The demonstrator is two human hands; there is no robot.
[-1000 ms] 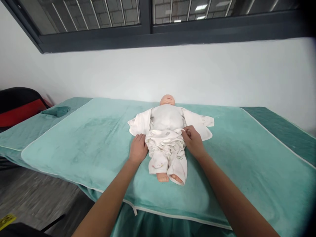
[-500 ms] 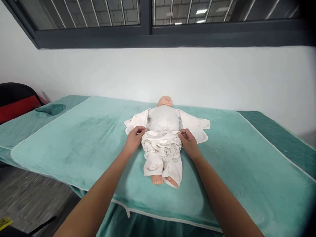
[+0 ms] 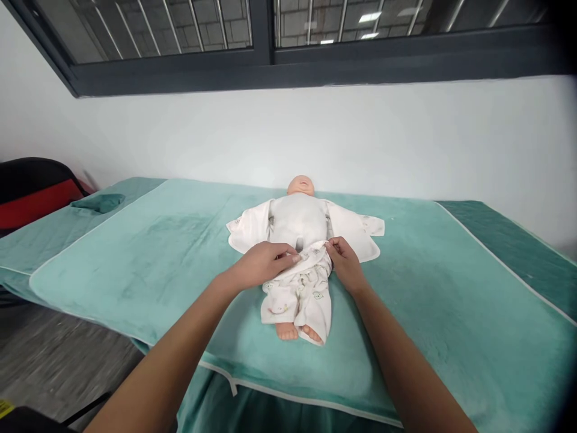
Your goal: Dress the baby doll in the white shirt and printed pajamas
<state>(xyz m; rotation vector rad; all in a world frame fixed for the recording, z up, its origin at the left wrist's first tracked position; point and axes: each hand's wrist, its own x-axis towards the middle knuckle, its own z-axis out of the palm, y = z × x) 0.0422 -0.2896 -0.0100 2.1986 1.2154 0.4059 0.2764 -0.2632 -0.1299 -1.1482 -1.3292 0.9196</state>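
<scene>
A baby doll (image 3: 299, 219) lies on its back, head toward the wall and bare feet toward me. White patterned pants (image 3: 310, 294) cover its legs, bunched below the waist. A white top (image 3: 360, 231) is spread open beneath its torso, sleeves out to both sides. My left hand (image 3: 268, 263) is closed with its fingertips at the middle of the pants' waistband, which dips there and bares a small dark patch on the lower torso. At the waistband's right end, my right hand (image 3: 343, 260) pinches the cloth.
The doll rests on a green plush cover (image 3: 135, 264) with pale edging. Behind it stand a white wall (image 3: 252, 138) and a dark window frame (image 3: 180, 78). A black and red chair or bag (image 3: 38, 195) is at the left, near a folded green cloth (image 3: 98, 202).
My left hand has moved from the left side of the waistband to its middle, and the waistband's left part is pulled lower. The right hand has stayed in place.
</scene>
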